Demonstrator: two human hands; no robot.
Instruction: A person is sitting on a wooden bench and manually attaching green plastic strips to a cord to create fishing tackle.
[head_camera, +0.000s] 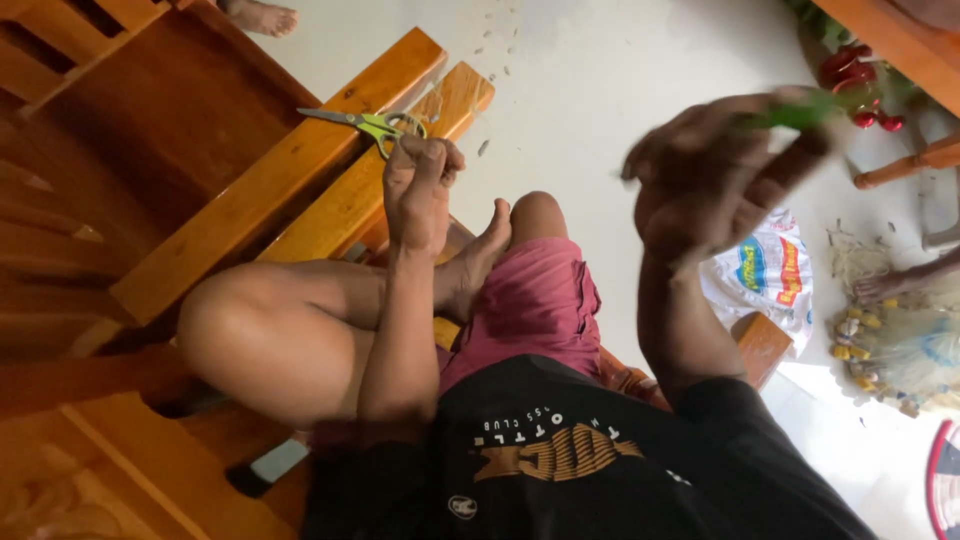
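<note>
Scissors — gripped by left hand — right hand well apart.

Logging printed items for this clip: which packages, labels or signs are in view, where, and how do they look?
Plastic bag: on the pale floor right of the right hand; crumpled, white with blue, yellow and red print.
Shirt print: on the person's black shirt, bottom centre; orange and white.

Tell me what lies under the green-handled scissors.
The scissors rest on the wooden bench arm, blades pointing away from the left hand. That hand covers part of the handles.
</note>
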